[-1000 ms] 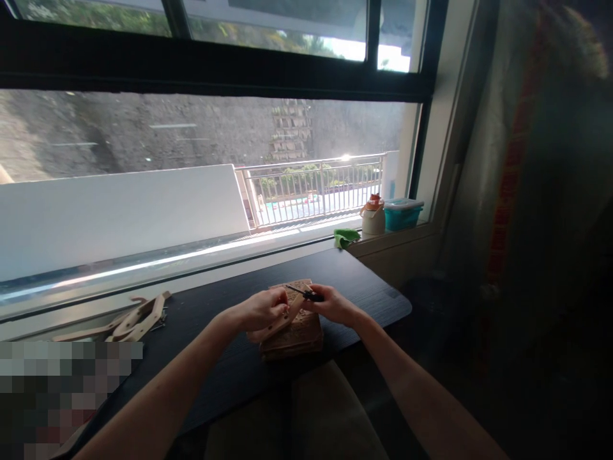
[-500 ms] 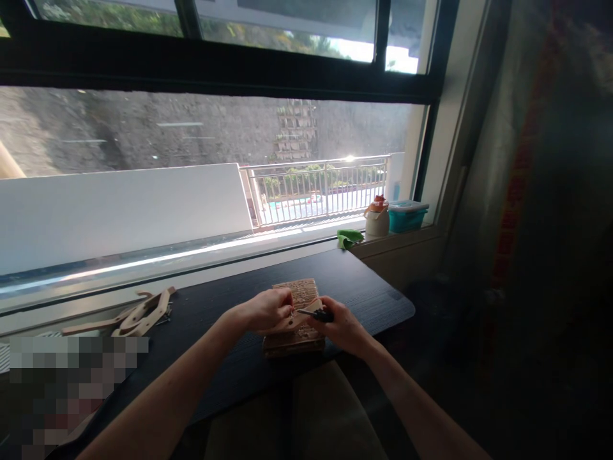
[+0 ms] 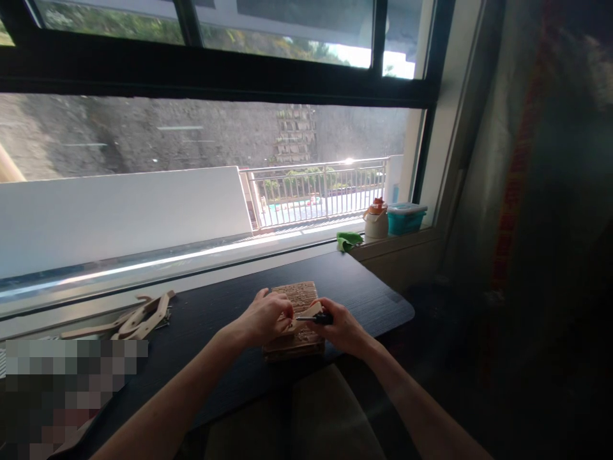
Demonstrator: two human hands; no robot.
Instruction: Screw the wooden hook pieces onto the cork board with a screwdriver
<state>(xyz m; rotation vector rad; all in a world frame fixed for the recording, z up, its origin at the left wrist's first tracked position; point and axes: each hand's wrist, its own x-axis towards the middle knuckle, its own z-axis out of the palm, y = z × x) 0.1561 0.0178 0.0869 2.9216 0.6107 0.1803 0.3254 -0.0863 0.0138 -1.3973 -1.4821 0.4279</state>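
Note:
My right hand (image 3: 342, 327) is closed around the black handle of a screwdriver (image 3: 324, 317), its thin metal shaft pointing left. A pale wooden piece (image 3: 313, 310) lies at a slant under the shaft, against my right fingers. My left hand (image 3: 268, 317) is bent over the other end of this piece, its fingertips pinched together at the screwdriver's tip. What they pinch is too small to make out. Beneath both hands is a rough, ridged brown block (image 3: 300, 293), lying on the dark table (image 3: 211, 332).
Several pale wooden parts (image 3: 146, 318) lie at the table's left, with small metal pieces beside them. On the windowsill are a green cloth (image 3: 348, 241), a cream bottle (image 3: 376, 222) with an orange top and a teal box (image 3: 406, 220). A chair seat (image 3: 330, 409) is below the table's front edge.
My left hand has turned and lifted slightly, its fingertips now at the screwdriver's tip. The wooden piece has shifted a little beneath it. My right hand has barely moved.

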